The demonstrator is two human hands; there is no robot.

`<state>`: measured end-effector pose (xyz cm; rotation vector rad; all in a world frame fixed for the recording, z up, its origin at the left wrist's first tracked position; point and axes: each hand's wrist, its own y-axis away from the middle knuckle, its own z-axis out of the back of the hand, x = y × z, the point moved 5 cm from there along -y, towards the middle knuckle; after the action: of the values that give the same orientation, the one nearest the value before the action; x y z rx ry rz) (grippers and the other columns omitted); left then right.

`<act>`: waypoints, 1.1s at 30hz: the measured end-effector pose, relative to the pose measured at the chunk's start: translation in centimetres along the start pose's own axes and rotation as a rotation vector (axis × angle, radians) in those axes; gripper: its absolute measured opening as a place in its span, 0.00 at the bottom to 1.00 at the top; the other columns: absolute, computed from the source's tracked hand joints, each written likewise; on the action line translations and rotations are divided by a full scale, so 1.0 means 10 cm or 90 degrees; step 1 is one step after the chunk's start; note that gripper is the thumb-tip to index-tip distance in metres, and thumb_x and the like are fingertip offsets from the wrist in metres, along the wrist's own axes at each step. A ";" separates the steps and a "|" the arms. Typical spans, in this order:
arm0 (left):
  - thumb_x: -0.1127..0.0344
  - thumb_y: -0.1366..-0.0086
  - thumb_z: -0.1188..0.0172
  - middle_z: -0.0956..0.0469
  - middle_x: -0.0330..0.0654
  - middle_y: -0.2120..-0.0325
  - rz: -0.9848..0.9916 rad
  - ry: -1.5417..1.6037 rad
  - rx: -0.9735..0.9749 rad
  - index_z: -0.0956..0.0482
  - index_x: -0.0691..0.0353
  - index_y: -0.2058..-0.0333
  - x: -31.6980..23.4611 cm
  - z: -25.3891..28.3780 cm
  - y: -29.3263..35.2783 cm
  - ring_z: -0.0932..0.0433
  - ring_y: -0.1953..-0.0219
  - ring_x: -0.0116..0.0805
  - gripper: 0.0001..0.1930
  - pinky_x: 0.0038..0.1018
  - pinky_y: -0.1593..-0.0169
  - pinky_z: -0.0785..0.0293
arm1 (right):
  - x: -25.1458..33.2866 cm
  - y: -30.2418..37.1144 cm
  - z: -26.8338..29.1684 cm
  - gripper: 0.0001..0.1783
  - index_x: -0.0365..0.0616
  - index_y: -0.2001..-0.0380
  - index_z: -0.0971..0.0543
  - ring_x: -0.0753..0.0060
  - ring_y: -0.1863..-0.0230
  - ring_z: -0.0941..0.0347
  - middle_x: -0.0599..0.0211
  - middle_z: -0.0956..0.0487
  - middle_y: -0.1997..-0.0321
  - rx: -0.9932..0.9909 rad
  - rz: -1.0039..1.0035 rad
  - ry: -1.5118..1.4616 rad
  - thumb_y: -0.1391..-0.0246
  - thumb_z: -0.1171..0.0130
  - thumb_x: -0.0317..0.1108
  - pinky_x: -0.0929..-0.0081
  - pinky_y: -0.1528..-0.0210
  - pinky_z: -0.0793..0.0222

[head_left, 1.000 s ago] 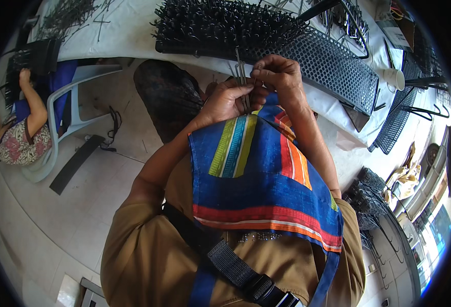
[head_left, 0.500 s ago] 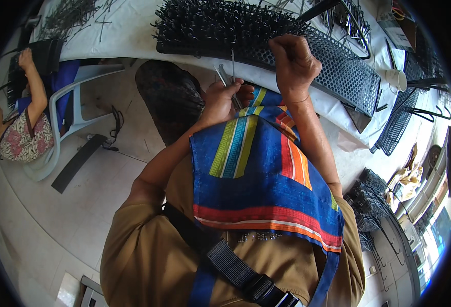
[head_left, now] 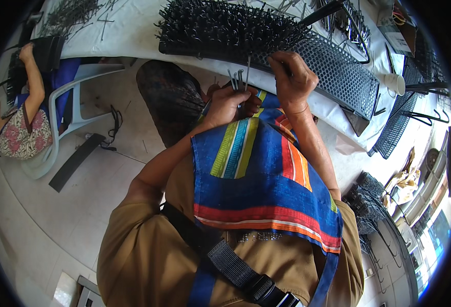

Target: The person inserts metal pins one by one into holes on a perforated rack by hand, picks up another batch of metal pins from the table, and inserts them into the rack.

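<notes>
My left hand (head_left: pixel 228 106) is closed around a small bunch of thin metal rods (head_left: pixel 239 81) that stick up past the thumb, one reaching higher than the others. It rests low over my lap, just below the table edge. To its right, my right hand (head_left: pixel 295 78) is raised with its fingers curled together in a pinch; whatever sits between the fingertips cannot be made out. Beyond both hands lies a black perforated metal panel (head_left: pixel 345 69), its left part packed with a dense mass of black hooked rods (head_left: pixel 225 25). My right hand is nearest the panel's front edge.
A white-covered table (head_left: pixel 128 38) carries a heap of loose rods (head_left: pixel 72 18) at the far left. A paper cup (head_left: pixel 395 83) stands at the right edge. Another person (head_left: pixel 26 115) works at the left beside a plastic chair (head_left: pixel 59 117). Black wire parts (head_left: pixel 366 199) are piled at the lower right.
Both my hands have come down slightly toward me. The rods in my left hand now stand more upright and spread. My right hand stays pinched.
</notes>
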<state>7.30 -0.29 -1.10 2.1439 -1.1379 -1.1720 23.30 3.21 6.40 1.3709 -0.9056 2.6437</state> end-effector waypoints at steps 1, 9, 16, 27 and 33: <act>0.71 0.33 0.51 0.21 0.48 0.70 0.016 -0.023 -0.010 0.25 0.68 0.59 0.02 -0.01 0.01 0.21 0.72 0.34 0.09 0.26 0.66 0.24 | 0.01 -0.01 -0.01 0.05 0.43 0.76 0.22 0.66 0.78 0.25 0.64 0.22 0.76 0.000 -0.002 0.001 0.58 0.35 0.24 0.76 0.76 0.31; 0.72 0.34 0.51 0.21 0.49 0.71 0.004 -0.003 0.018 0.24 0.68 0.59 0.04 0.03 -0.06 0.21 0.73 0.34 0.09 0.27 0.66 0.23 | 0.10 -0.24 -0.24 0.03 0.48 0.76 0.21 0.62 0.78 0.25 0.67 0.23 0.76 0.116 0.102 0.157 0.56 0.37 0.29 0.71 0.77 0.31; 0.74 0.34 0.50 0.20 0.47 0.72 -0.012 0.010 0.050 0.23 0.69 0.60 0.00 -0.03 -0.07 0.21 0.73 0.32 0.09 0.25 0.66 0.23 | 0.20 -0.08 -0.13 0.05 0.47 0.74 0.22 0.61 0.80 0.25 0.66 0.24 0.78 0.090 0.116 0.194 0.59 0.37 0.29 0.70 0.76 0.29; 0.78 0.38 0.45 0.20 0.43 0.75 -0.140 -0.227 0.013 0.20 0.68 0.63 -0.04 -0.15 -0.08 0.23 0.76 0.25 0.07 0.20 0.70 0.26 | -0.24 0.08 -0.09 0.09 0.35 0.73 0.20 0.80 0.76 0.25 0.63 0.20 0.79 0.161 -0.441 -0.130 0.61 0.34 0.28 0.80 0.72 0.30; 0.77 0.39 0.43 0.20 0.42 0.76 -0.182 -0.339 0.004 0.20 0.68 0.64 -0.06 -0.17 -0.09 0.23 0.76 0.24 0.06 0.19 0.72 0.27 | -0.27 0.12 -0.10 0.08 0.35 0.72 0.20 0.81 0.78 0.25 0.64 0.20 0.80 0.166 -0.414 -0.128 0.60 0.36 0.25 0.80 0.75 0.31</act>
<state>8.98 0.72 -0.55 2.1060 -1.0512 -1.9535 23.88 3.32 3.39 1.6482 -0.0704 2.1890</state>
